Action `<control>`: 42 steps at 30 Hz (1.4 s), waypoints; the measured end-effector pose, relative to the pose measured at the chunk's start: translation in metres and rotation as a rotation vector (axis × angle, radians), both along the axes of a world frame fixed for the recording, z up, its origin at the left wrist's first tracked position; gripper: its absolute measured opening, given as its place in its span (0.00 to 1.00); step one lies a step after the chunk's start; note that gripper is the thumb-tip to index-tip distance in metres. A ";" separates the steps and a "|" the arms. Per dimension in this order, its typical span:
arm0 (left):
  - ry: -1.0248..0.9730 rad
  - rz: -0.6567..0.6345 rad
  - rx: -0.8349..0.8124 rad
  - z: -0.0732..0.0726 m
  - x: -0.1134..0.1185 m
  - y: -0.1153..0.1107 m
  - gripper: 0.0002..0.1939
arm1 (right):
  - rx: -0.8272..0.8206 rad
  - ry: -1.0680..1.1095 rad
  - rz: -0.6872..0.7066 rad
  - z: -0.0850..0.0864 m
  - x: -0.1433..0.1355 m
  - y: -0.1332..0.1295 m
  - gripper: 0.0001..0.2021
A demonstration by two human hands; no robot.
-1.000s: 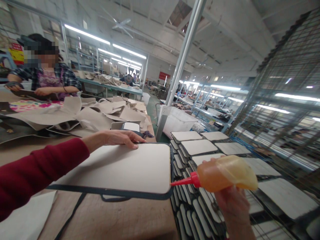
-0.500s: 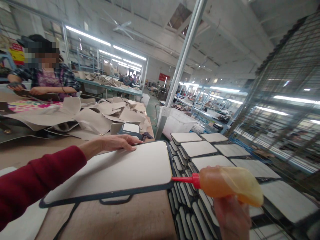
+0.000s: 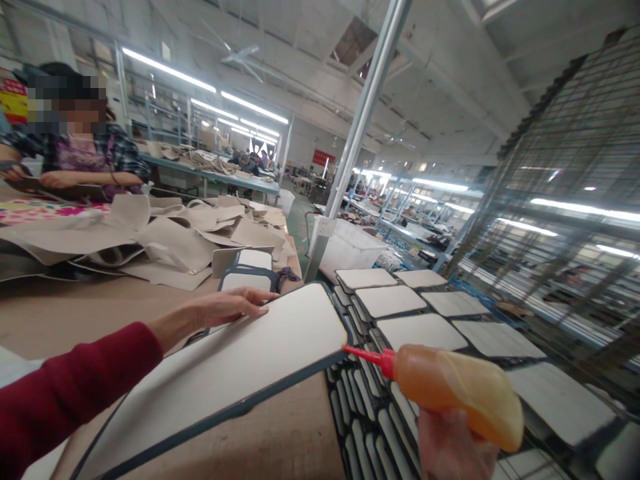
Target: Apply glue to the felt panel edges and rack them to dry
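My left hand (image 3: 235, 305) grips the far edge of a large white panel with a dark border (image 3: 235, 360), thumb on top and fingers at the rim. The panel lies tilted over the brown work surface (image 3: 280, 433). From below, my right hand (image 3: 455, 433) is closed round a squeeze bottle (image 3: 455, 390) of amber liquid, probably glue, with a red nozzle. The nozzle's tip touches or nearly touches the panel's right-hand corner. A thin yellowish line shows along that right edge. The fingers under the bottle are partly hidden.
Rows of white dark-edged pieces (image 3: 395, 300) lie on a rack to the right, beside a wire mesh (image 3: 565, 180). Beige cut sheets (image 3: 175, 243) are heaped on the table at left, where a co-worker (image 3: 80, 160) handles a dark piece. A metal post (image 3: 350, 153) rises behind, near a white bin (image 3: 350, 247).
The panel has turned, its near left end swinging down toward me. My left hand has moved slightly left and down with it. The nozzle has stayed at the right edge, now at the corner.
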State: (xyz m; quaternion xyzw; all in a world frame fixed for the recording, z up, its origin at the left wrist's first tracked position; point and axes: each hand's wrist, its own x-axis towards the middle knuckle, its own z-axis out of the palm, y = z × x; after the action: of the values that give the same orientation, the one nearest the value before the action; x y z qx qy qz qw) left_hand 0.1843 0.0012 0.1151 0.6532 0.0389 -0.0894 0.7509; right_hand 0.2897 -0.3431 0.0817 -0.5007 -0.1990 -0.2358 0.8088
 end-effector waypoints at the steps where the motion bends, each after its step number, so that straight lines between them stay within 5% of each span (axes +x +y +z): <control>1: 0.009 0.021 -0.010 -0.002 0.000 0.000 0.29 | -0.021 0.012 -0.040 -0.001 -0.001 0.000 0.15; 10: -0.028 0.063 -0.088 -0.015 0.000 -0.007 0.28 | -0.102 -0.022 -0.205 -0.005 0.000 0.003 0.10; 23: -0.073 0.089 -0.111 -0.024 0.005 -0.011 0.29 | -0.295 0.055 -0.209 -0.026 -0.002 -0.002 0.25; 28: -0.063 0.137 -0.080 -0.021 0.006 -0.012 0.27 | -0.288 0.094 -0.167 -0.023 -0.006 0.003 0.25; 34: -0.046 0.180 -0.081 -0.010 0.006 -0.019 0.28 | -0.167 0.031 -0.059 -0.006 -0.018 0.016 0.12; 42: -0.049 0.225 -0.090 -0.004 0.013 -0.019 0.29 | -0.241 0.013 -0.071 -0.017 -0.010 0.013 0.26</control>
State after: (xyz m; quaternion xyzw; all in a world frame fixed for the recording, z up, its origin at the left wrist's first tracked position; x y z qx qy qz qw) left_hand 0.1975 -0.0174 0.1109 0.6124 0.0897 0.0097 0.7854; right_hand 0.2793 -0.3299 0.0651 -0.6026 -0.2027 -0.2355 0.7350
